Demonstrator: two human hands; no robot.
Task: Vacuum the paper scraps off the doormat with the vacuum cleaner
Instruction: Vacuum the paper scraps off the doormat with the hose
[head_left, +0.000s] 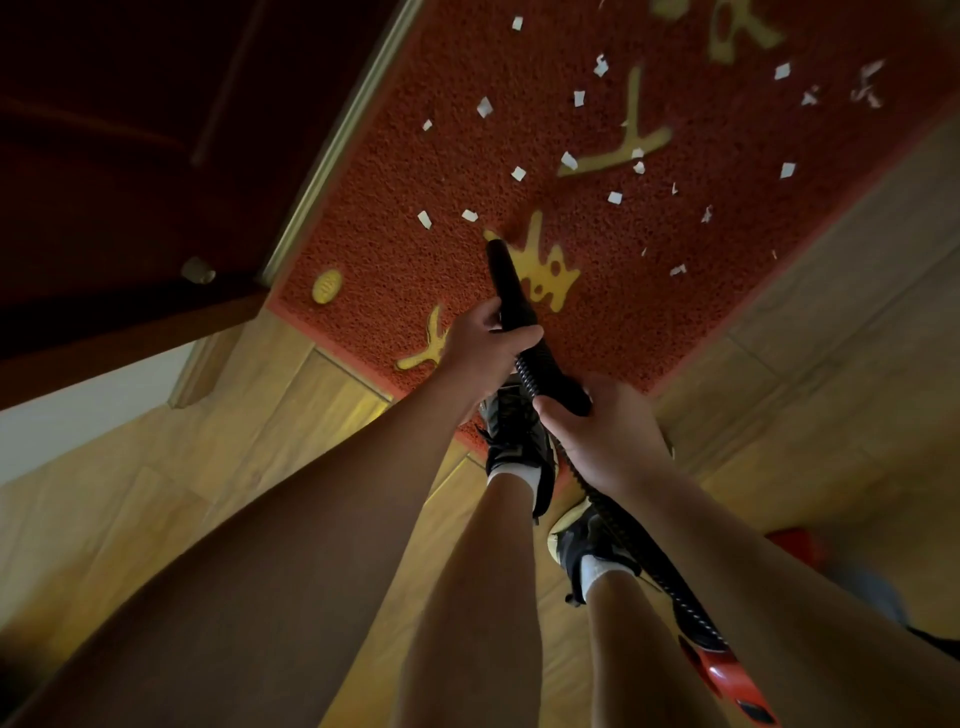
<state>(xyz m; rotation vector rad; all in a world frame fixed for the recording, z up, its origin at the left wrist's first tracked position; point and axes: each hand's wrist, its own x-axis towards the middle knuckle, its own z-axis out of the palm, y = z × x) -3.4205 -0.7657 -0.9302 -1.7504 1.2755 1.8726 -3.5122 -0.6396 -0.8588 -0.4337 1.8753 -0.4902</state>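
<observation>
A red doormat (395, 171) with yellow characters lies on the floor, strewn with several white paper scraps (615, 197). My left hand (483, 345) grips the black vacuum nozzle (506, 278), whose tip rests on the mat near a yellow character. My right hand (608, 431) holds the black ribbed hose (535, 371) just behind the nozzle. The hose runs back between my legs to the red vacuum body (727, 680) at the lower right.
A dark wooden door (104, 130) with a metal threshold strip (332, 140) borders the mat on the left. Tan floor tiles (831, 338) surround the mat. My two black shoes (511, 431) stand at the mat's near edge. A red object (800, 545) sits at the right.
</observation>
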